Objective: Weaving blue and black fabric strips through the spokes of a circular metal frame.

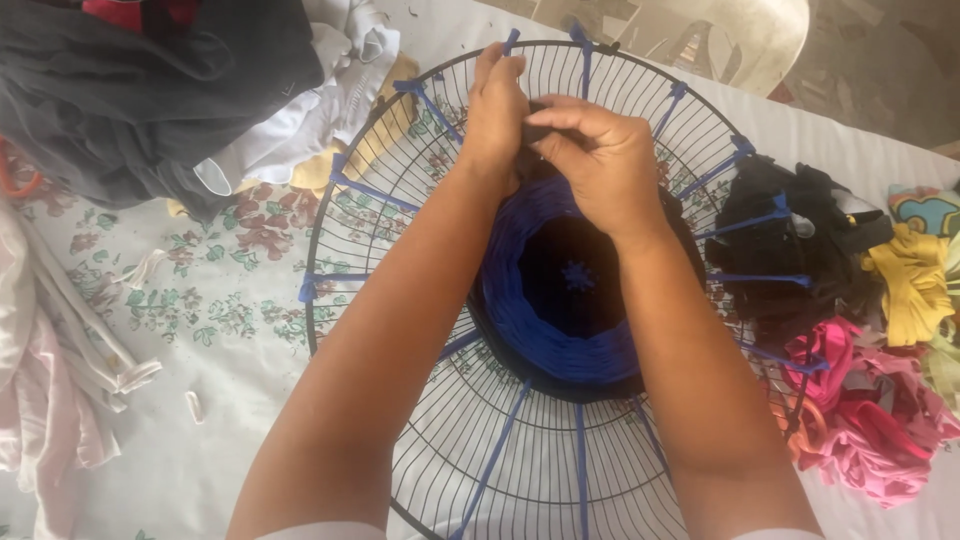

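A round black wire fan guard (350,215) lies flat on the cloth-covered table, with blue fabric strips (375,190) tied out from its centre to its rim like spokes. A round woven mat of blue and black fabric (560,310) fills the middle. My left hand (495,105) rests on the far side of the weave, fingers pressed down onto the black outer band. My right hand (600,160) sits beside it, fingertips pinching a black fabric strip (538,128) at the weave's edge.
A pile of dark grey, white and red clothes (150,90) lies at the top left. Pink and white garments (50,380) hang at the left edge. Black, yellow and pink fabric strips (870,330) are heaped at the right. A floral tablecloth (200,290) covers the table.
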